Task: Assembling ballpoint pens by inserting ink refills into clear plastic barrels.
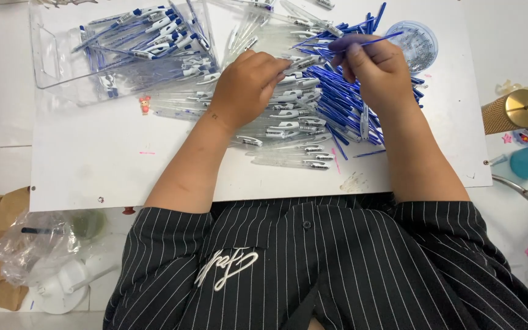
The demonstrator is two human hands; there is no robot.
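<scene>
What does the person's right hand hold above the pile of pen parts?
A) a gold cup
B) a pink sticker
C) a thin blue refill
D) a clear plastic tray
C: the right hand pinches a thin blue refill between its fingers, over the heap of blue refills; the clear tray lies apart, at the table's far left.

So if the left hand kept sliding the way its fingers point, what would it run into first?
The left hand points toward the right hand. It would probably first meet the clear plastic pen barrels with white clips under its fingertips, then the thin blue ink refills; depth is uncertain.
</scene>
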